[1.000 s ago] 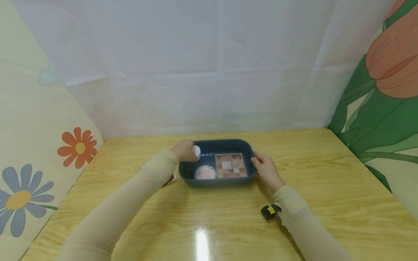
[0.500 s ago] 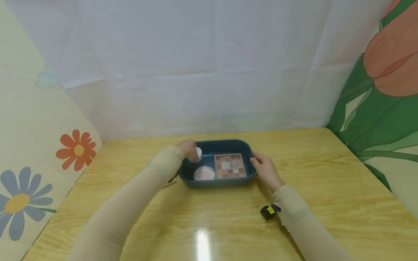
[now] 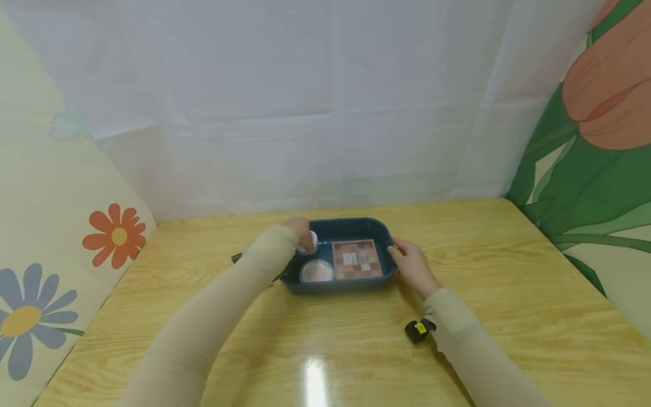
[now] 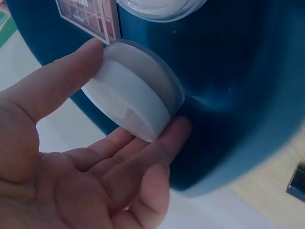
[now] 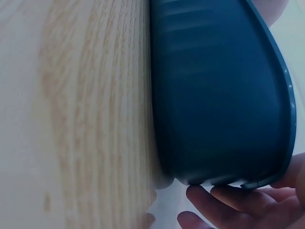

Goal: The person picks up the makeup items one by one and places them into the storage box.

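A dark blue plastic tray (image 3: 351, 285) sits on the wooden table. My left hand (image 3: 299, 233) reaches over its left end and pinches a round cosmetic jar (image 4: 138, 90) with a white lid and clear body, tilted inside the tray. In the left wrist view the thumb is on one side of the jar and fingers on the other. My right hand (image 3: 414, 264) grips the tray's right end, thumb at the rim and fingertips against the outer wall. Inside lie an eyeshadow palette (image 3: 357, 260) and a round clear-lidded pink compact (image 3: 316, 271).
A dark stick-like object (image 3: 237, 258) lies left of the tray, partly hidden by my left sleeve. A small black device (image 3: 417, 331) with a yellow label is at my right wrist. A white cloth (image 3: 254, 158) hangs behind the wooden table (image 3: 376, 345).
My left hand has moved slightly right and deeper into the tray with the jar. A dark object's end has come into view left of the sleeve. The right hand keeps its grip.
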A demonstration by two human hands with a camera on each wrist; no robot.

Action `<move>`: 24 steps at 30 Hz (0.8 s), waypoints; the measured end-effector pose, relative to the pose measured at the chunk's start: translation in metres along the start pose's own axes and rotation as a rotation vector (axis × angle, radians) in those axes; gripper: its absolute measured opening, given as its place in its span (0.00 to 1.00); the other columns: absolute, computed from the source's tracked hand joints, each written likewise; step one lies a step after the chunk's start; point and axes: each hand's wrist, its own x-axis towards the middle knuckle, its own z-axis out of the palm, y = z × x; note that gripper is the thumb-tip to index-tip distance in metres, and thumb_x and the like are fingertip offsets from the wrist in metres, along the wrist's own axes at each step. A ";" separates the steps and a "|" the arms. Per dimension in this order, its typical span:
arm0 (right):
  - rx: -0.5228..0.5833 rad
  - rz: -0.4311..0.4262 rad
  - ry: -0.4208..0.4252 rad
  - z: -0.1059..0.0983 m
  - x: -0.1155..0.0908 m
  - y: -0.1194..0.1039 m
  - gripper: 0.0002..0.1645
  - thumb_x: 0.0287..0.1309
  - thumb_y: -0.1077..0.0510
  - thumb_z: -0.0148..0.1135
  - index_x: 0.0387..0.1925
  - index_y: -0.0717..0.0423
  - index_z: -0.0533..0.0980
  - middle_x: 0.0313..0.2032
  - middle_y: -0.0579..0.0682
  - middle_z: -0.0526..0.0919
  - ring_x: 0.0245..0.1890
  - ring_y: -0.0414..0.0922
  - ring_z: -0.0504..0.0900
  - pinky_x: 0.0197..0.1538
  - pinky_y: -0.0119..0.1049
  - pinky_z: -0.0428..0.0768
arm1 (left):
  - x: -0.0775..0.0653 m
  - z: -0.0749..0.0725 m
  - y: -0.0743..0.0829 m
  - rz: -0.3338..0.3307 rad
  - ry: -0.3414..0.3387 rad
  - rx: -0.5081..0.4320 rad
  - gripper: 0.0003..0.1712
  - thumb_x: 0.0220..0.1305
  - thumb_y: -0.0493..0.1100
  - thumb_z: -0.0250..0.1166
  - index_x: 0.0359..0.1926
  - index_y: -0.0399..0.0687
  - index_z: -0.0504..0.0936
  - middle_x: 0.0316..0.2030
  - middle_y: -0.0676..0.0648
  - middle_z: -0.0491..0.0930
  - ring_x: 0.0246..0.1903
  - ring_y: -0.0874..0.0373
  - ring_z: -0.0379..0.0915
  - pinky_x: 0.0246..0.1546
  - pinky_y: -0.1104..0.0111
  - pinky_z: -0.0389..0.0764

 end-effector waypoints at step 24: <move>-0.001 0.005 0.001 0.000 0.000 0.001 0.27 0.73 0.63 0.44 0.67 0.75 0.58 0.57 0.73 0.72 0.41 0.51 0.78 0.32 0.30 0.75 | 0.141 0.076 -0.039 0.023 -0.083 0.342 0.27 0.40 0.59 0.79 0.37 0.47 0.85 0.45 0.44 0.80 0.46 0.51 0.77 0.50 0.64 0.78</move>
